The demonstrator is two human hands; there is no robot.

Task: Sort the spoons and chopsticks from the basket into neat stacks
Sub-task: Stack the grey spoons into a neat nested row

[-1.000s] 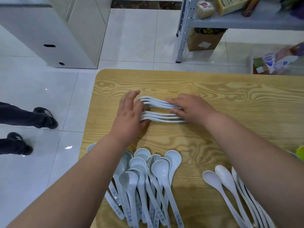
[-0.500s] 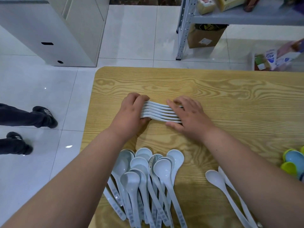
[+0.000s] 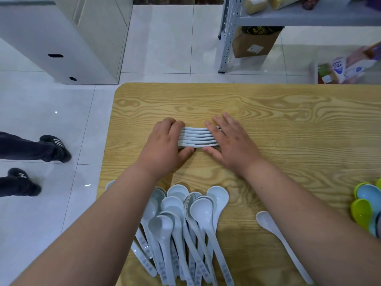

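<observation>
A tight stack of several white spoons (image 3: 195, 137) lies on its side on the wooden table (image 3: 288, 124), handles running left to right. My left hand (image 3: 167, 143) grips the stack's left end, fingers curled over the top and thumb underneath. My right hand (image 3: 231, 143) lies over the right end with straight fingers and the thumb against the near side. A loose pile of white spoons (image 3: 181, 223) rests near the front edge between my forearms. One more white spoon (image 3: 274, 230) lies by my right forearm.
Green and blue plastic spoons (image 3: 367, 207) sit at the table's right edge. Beyond the table stand a white cabinet (image 3: 61, 38) and a metal shelf (image 3: 228, 38) with a cardboard box (image 3: 253, 44). A person's legs and black shoes (image 3: 53, 147) are on the tiled floor at left.
The spoons were in two groups with a gap; my hands pressed them together into one compact stack. My left fingers curled over the stack's end. The view shifted slightly.
</observation>
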